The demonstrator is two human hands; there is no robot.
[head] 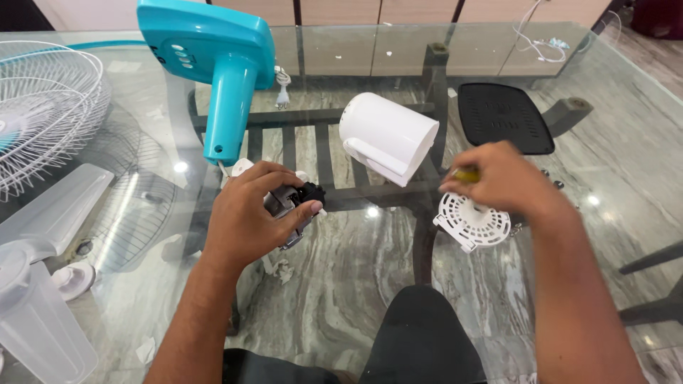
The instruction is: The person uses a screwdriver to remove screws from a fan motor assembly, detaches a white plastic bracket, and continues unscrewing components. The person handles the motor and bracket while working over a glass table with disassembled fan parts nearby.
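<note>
Looking down from my head, my left hand [249, 213] is wrapped around a small fan motor [293, 205], dark and metallic, holding it just above the glass table [626, 142]. My right hand [498, 178] is closed around a yellow-handled tool [466, 173], only its tip showing past my fingers, directly over a white round vented cover [473, 224] that lies on the glass. Between my hands and a little farther out sits a white cylindrical housing [388, 135], tilted on its side. Beyond my left hand stands a turquoise fan stand [213, 64], lying over with its neck pointing toward me. Far to the left of that hand is a white wire fan guard [43, 107], with translucent blades [50, 213] nearer me. Past my right hand lies a black vented plate [504, 117].
</note>
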